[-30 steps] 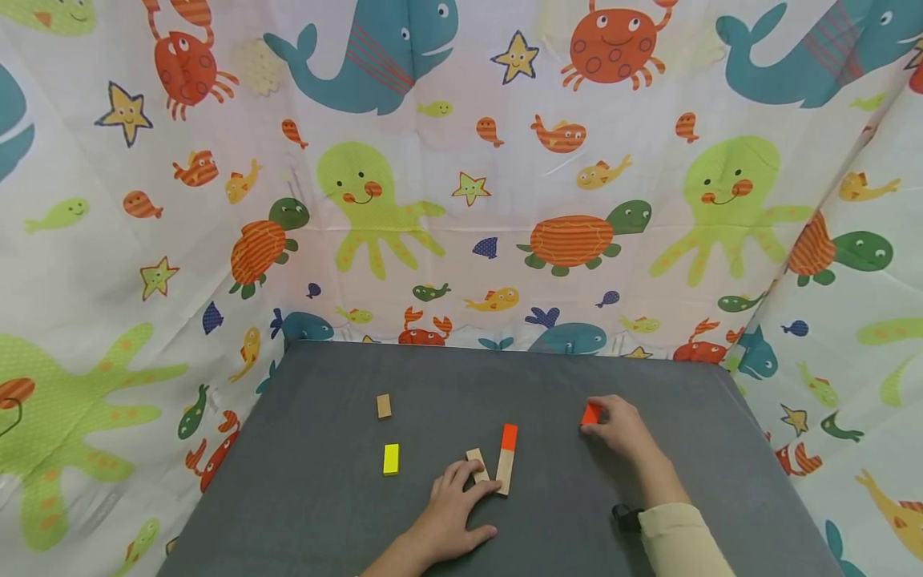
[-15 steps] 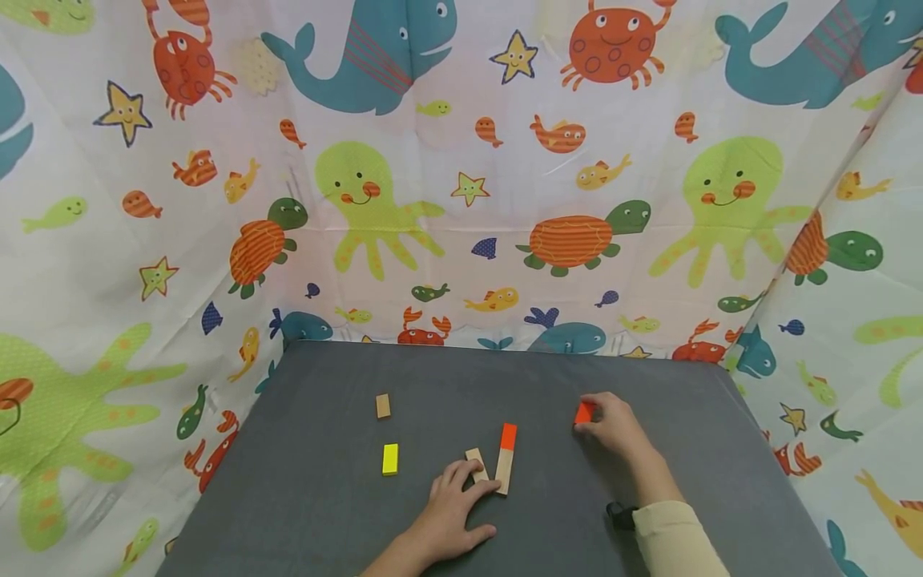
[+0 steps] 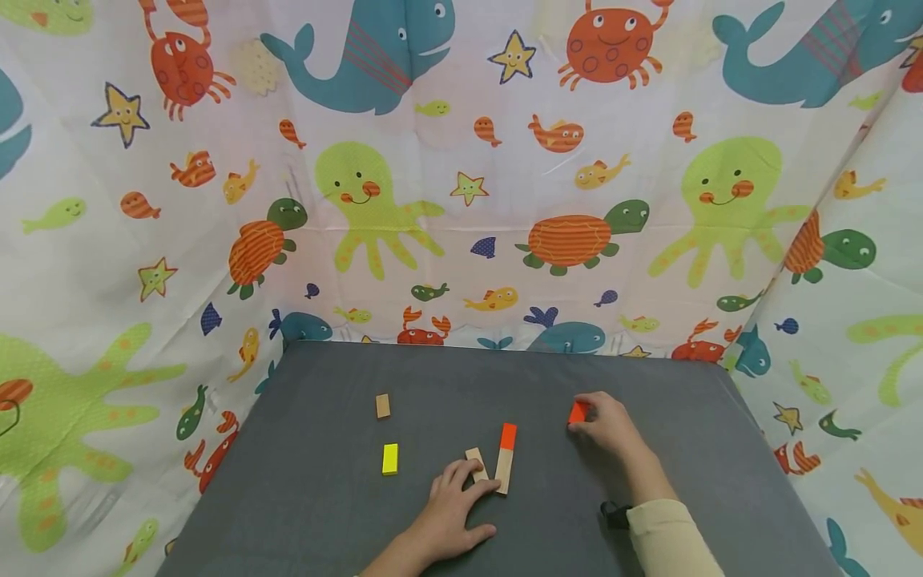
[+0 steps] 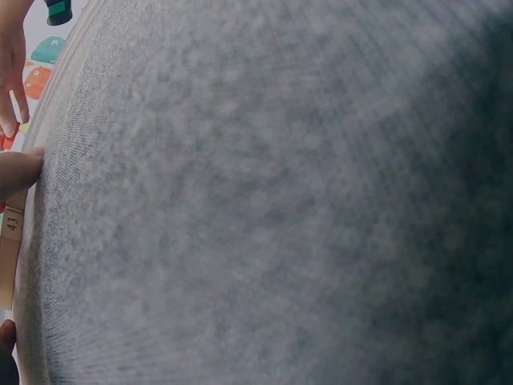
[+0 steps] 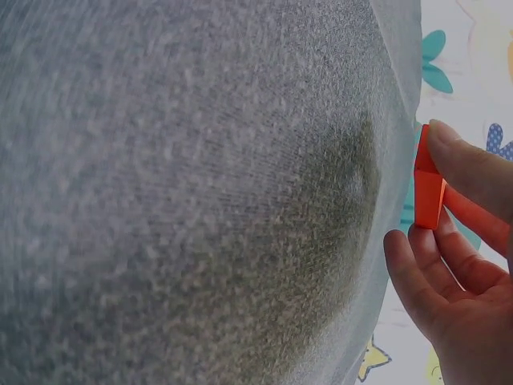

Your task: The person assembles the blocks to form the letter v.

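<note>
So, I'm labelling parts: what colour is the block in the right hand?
The block is bright orange-red, clearest in the right wrist view.

The grey table [image 3: 303, 489] carries coloured and plain blocks [image 3: 383, 406].

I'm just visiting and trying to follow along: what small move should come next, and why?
Probably carry the right hand leftward, bringing its pinched orange block toward the tilted wooden block. That one's far end is bare, while the straighter wooden block beside it has another orange block at its far end, and the left hand touches the tilted one.
</note>
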{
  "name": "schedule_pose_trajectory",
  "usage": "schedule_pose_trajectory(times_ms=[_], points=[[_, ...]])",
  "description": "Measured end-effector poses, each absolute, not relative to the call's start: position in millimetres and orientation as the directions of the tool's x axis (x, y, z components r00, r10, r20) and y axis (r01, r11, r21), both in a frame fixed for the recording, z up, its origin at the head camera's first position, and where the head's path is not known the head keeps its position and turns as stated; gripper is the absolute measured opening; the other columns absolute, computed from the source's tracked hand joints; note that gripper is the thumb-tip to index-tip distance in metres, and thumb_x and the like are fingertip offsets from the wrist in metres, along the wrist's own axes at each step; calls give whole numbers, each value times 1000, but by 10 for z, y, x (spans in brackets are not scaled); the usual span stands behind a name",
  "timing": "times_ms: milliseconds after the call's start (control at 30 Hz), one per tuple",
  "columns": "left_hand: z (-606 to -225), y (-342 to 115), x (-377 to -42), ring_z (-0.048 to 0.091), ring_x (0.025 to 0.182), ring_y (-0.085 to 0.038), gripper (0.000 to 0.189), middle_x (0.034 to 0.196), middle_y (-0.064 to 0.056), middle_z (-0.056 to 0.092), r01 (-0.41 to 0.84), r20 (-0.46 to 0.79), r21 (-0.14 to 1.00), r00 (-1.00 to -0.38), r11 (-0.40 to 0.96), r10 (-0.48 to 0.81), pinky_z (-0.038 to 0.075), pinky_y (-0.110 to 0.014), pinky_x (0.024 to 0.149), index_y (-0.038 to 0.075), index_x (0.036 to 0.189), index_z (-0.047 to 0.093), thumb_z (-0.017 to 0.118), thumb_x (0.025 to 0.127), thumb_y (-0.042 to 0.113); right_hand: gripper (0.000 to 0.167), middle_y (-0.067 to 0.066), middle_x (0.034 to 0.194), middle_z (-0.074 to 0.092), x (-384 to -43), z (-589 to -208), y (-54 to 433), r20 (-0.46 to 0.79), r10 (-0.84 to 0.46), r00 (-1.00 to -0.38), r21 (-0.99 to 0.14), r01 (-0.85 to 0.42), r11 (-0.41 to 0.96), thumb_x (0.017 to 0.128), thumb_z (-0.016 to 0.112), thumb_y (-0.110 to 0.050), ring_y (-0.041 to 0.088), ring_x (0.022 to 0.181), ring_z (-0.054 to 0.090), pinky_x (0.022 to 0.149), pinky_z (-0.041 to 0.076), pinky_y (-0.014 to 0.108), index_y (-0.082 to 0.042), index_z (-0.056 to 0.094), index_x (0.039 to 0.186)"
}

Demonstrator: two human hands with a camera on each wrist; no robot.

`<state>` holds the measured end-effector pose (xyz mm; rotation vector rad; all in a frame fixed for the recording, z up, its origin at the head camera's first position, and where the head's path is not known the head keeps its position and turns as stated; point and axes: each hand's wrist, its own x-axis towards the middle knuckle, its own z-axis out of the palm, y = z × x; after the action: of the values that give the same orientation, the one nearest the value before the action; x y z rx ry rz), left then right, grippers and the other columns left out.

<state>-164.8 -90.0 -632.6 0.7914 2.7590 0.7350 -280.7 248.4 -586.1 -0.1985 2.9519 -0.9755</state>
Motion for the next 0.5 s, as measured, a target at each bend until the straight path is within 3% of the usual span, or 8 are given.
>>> schedule_pose_trajectory(times_ms=[500], points=[[-6337,-920,-1650,28,141,-26,60,152,5,33,450,-23,527,-840,721,542,33,-62,106,48,143,48,72,88,54,55,24,123,62,-2835,-5865,2377,20,-149,-989,-601,-131,788,80,86,-17,36,105,61,92,51,53,2,66,127]])
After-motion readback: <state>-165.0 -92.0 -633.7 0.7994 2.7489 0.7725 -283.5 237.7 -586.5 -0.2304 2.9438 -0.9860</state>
